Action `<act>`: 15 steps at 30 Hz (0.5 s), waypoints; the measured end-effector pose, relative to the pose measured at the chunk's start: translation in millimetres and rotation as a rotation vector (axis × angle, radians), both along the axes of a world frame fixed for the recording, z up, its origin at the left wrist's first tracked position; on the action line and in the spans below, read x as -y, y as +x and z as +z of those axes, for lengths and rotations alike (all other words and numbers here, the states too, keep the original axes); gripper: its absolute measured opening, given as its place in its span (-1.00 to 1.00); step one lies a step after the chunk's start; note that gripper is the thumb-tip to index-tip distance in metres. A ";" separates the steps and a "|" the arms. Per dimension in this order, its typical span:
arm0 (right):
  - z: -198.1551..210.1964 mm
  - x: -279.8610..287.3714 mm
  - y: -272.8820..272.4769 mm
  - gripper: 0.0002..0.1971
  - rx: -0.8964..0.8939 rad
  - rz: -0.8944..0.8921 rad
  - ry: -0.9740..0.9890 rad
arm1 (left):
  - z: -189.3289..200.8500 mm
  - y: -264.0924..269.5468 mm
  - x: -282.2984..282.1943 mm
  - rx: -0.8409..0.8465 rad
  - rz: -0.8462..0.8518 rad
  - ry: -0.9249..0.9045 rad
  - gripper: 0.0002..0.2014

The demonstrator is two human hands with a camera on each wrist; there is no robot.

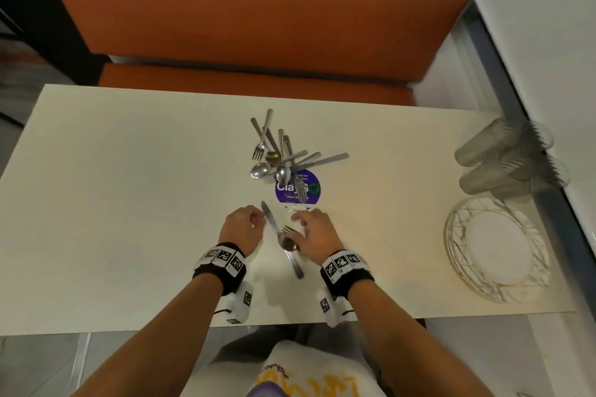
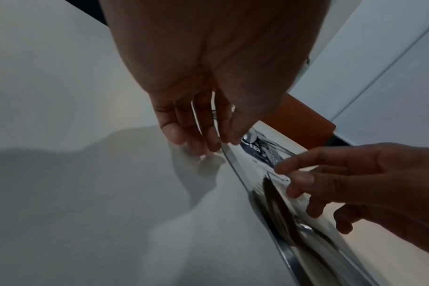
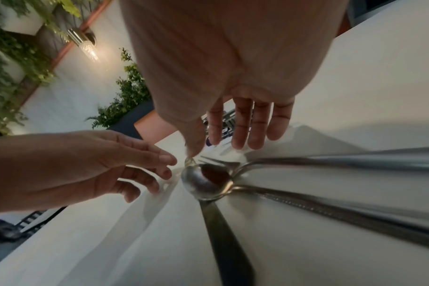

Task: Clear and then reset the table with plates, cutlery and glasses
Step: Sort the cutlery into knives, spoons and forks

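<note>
Looking down from the head camera, a white table (image 1: 129,203) carries a heap of cutlery (image 1: 283,155) at its middle, partly over a purple sticker (image 1: 311,188); stacked tumblers (image 1: 503,158) lie on their sides at the right edge, next to a wire-rimmed plate stack (image 1: 498,248). An orange bench (image 1: 251,10) sits beyond. Nearer, a knife (image 1: 280,235), spoon (image 1: 288,243) and fork (image 1: 289,229) cross between the left hand (image 1: 242,229) and right hand (image 1: 314,235).

From the left wrist, that hand's fingers (image 2: 174,133) hang straight and loose beside the knife blade (image 2: 235,170) (holding nothing).

From the right wrist, the fingers (image 3: 243,123) spread relaxed above the spoon bowl (image 3: 206,183), which lies over the knife handle (image 3: 225,238); nothing is gripped.
</note>
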State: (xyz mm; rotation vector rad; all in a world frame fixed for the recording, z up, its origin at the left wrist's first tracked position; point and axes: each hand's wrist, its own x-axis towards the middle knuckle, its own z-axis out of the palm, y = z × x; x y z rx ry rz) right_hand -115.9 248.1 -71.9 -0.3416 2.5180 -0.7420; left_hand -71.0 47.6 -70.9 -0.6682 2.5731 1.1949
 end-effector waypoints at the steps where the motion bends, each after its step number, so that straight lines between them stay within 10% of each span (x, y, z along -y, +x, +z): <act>1: 0.4 4.4 1.0 -0.54 0.010 0.025 0.016 | -1.5 -2.0 1.7 0.023 0.026 0.003 -0.86; 10: -5.5 2.8 4.6 -0.70 -0.038 0.126 0.128 | -3.7 -26.3 -8.6 0.241 0.008 -0.196 -0.35; 15: -8.7 -19.3 -4.3 -0.71 -0.012 0.074 0.069 | -6.1 -32.4 -9.2 0.275 0.030 -0.184 -0.44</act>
